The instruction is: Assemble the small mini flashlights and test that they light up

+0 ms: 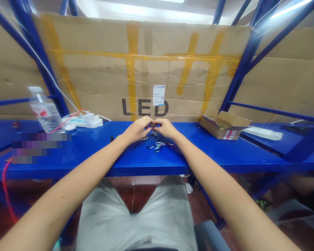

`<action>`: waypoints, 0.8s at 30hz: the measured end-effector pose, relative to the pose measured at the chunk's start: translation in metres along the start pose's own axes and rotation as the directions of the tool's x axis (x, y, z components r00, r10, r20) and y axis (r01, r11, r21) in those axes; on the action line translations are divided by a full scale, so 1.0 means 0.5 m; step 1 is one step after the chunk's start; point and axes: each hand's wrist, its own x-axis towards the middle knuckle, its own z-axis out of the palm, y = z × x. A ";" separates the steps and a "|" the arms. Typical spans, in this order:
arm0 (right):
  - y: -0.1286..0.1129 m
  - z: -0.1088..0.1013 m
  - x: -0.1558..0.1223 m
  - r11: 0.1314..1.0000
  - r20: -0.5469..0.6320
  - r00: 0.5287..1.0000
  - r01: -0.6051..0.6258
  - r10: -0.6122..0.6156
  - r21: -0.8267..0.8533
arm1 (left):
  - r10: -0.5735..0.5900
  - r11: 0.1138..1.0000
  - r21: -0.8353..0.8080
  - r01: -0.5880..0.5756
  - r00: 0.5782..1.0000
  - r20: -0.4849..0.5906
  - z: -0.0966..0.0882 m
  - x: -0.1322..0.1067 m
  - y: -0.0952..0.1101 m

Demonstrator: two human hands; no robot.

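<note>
My left hand (139,129) and my right hand (165,128) meet over the blue table (136,158), fingertips pinched together. Between them sits a small dark metallic piece (152,126), mostly covered by the fingers, its kind too small to make out. Just below the hands lies a little cluster of silvery metal parts (154,133). More small metal pieces (144,138) rest beside my left hand. Nearer the front edge are several coloured carabiners (158,149), among them a blue one (150,147) and a dark red one (170,145).
An open cardboard box (219,129) stands to the right, with a white packet (264,133) beyond it. At left are a water bottle (45,113) and a white power strip (83,120). A large cardboard sheet (102,80) backs the table between blue posts.
</note>
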 end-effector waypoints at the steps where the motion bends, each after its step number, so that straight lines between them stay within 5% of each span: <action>1: 0.000 0.000 0.000 1.000 -0.001 1.000 -0.004 0.004 0.004 | 0.003 1.000 0.003 -0.003 1.000 0.003 0.000 -0.001 -0.002; 12: 0.005 0.002 0.001 0.999 0.028 0.999 -0.032 0.032 0.002 | -0.082 0.996 0.030 0.080 0.994 0.067 0.003 -0.005 0.003; 19: 0.008 0.002 0.005 0.994 -0.005 0.995 -0.100 0.100 0.040 | -0.274 0.957 0.079 0.280 0.958 -0.080 -0.021 -0.003 -0.028; 21: 0.009 0.003 0.005 0.994 -0.003 0.995 -0.099 0.100 0.051 | -0.367 0.916 0.181 0.357 0.930 0.021 -0.022 -0.013 -0.056; 24: 0.008 0.005 0.004 0.985 0.028 0.992 -0.127 0.125 0.118 | -0.505 0.849 0.303 0.432 0.831 0.231 -0.016 -0.032 -0.093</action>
